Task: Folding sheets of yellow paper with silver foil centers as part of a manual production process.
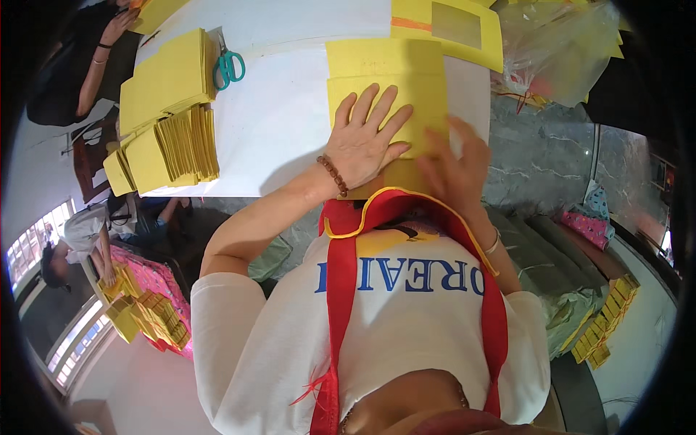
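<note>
A yellow paper sheet [386, 61] with folds across it lies on the white table in front of me, reaching to the near edge. Flat on its middle rests my left hand [365, 141], open with the fingers spread, a brown bead bracelet at the wrist. My right hand [462, 163] is at the sheet's right edge, blurred by motion. Its fingers look apart, with nothing visible in them; whether they touch the paper I cannot tell. Beyond the sheet, at the far right, lies a yellow paper piece [491, 43] with a rectangular window and an orange strip.
Stacks of folded yellow paper [170, 76] stand on the left of the white table [272, 109], beside teal-handled scissors [229, 69]. A clear plastic bag [554, 51] is at the far right. A co-worker's hand [118, 27] is at the far left; another person [87, 235] works farther left.
</note>
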